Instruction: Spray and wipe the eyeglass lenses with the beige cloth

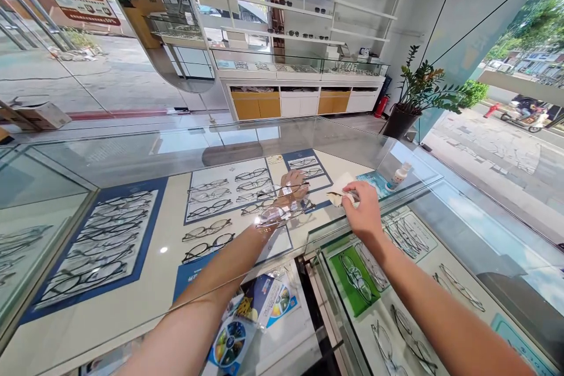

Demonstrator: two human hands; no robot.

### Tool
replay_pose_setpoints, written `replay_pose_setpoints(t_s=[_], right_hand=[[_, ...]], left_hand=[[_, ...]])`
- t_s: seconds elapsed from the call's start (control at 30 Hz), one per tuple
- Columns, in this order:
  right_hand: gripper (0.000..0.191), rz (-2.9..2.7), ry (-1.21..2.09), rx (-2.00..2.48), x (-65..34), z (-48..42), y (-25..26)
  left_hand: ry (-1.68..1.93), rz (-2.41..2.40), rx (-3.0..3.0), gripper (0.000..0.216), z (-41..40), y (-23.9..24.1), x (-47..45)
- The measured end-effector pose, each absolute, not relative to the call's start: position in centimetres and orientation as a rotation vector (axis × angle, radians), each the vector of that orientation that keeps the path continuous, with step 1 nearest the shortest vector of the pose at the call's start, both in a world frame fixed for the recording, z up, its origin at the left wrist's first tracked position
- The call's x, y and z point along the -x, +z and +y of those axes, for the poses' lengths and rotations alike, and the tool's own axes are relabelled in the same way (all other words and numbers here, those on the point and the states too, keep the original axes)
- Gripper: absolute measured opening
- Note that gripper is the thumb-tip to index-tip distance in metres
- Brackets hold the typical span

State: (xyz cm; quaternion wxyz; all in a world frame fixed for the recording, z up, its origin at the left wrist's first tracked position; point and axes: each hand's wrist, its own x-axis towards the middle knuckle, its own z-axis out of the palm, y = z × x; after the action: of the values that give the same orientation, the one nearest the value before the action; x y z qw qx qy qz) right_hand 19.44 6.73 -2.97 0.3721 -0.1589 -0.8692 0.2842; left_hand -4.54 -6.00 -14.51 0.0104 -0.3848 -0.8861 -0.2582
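My left arm reaches into the glass display case, and my left hand is curled among the eyeglasses, seen through glass. Its fingertips are partly hidden, so what it holds is unclear. A pair of eyeglasses shows across my left wrist, overlapped by glare. My right hand pinches a pale beige cloth between thumb and fingers, near the right side of the case. Several eyeglasses lie in rows on a white and blue display board left of my left hand.
Another board of eyeglasses lies at left. A white bottle stands beyond my right hand. Below it, a glass-walled case holds more frames and a green tray. Packaged cards lie in front. A potted plant stands behind.
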Motion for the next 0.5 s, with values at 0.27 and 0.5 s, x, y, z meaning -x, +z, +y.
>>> replay_pose_setpoints(t_s=[0.27,0.5], right_hand=[[0.017,-2.23,0.69,0.385,-19.9,5.5,-2.6],[0.017,-2.254,0.716,0.403,-20.5,4.9,-2.3]], left_hand=[[-0.693,-2.876,1.084,0.056,0.8,-17.5,9.8],[-0.632,-2.924,1.095,0.061,3.8,-19.2,11.9]])
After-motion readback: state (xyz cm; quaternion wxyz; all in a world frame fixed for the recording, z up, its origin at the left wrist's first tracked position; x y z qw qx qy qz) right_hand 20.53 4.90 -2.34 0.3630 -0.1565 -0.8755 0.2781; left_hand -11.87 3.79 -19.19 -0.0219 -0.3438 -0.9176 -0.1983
